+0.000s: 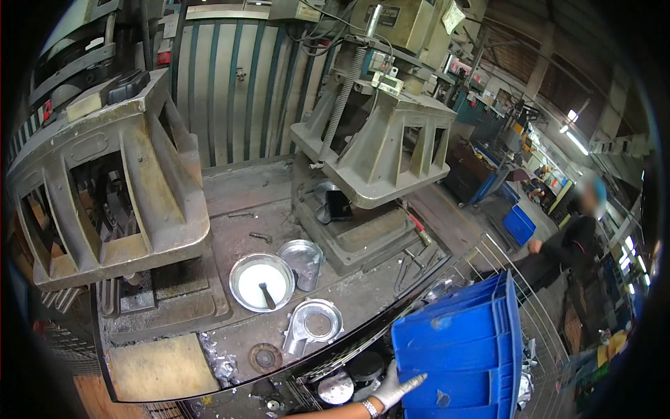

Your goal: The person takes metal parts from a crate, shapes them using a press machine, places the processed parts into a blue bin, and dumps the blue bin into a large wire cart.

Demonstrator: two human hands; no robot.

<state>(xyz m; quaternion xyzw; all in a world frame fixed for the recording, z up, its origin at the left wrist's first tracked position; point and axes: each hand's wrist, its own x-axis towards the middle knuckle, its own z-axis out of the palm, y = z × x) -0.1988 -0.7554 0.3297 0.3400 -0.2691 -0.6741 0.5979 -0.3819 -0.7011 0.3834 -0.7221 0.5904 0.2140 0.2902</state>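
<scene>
My left hand (394,384), in a white glove with a band at the wrist, reaches in from the lower edge and lies spread against the left side of a big blue plastic crate (460,349). The crate is tilted up on its side in front of a wire basket (488,255). Just left of the hand, below the bench edge, sits a round shiny metal part (336,388). My right hand is out of view.
A steel bench (363,293) carries a metal bowl of white liquid with a brush (262,281) and two cast metal housings (314,325) (301,258). Heavy press frames stand at left (105,188) and centre (380,143). Another person (569,244) stands at right near a blue bin (520,225).
</scene>
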